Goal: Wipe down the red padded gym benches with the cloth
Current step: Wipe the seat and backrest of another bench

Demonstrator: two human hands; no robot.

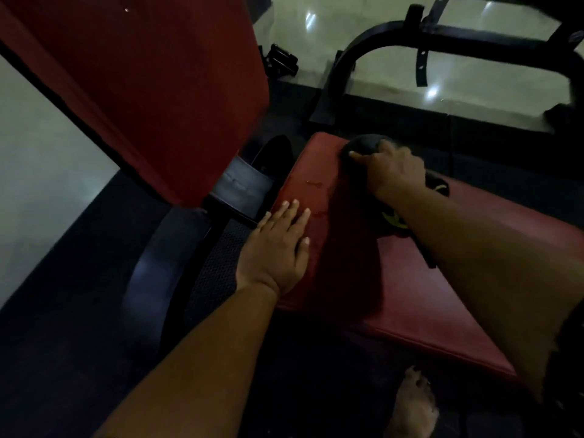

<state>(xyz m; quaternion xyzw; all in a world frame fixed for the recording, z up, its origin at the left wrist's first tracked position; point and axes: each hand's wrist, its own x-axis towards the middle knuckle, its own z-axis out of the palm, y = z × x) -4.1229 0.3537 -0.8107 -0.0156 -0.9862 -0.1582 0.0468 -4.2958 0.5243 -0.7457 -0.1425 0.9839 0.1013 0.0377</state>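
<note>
while left hand (278, 248) rests flat, right hand (392, 169) presses cloth (363, 147) on bench (410, 295).

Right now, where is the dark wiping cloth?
In the head view, the dark wiping cloth is under the right hand, pressed on the far end of the red padded seat, right of the flat left hand.

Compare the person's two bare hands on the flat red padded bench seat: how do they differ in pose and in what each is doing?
The left hand lies flat and open, fingers spread, near the flat red padded bench seat's left edge, holding nothing. The right hand is curled, gripping a dark cloth pressed on the seat's far end. The left sits nearer the camera; the right reaches further. Both rest on the same seat.
</note>
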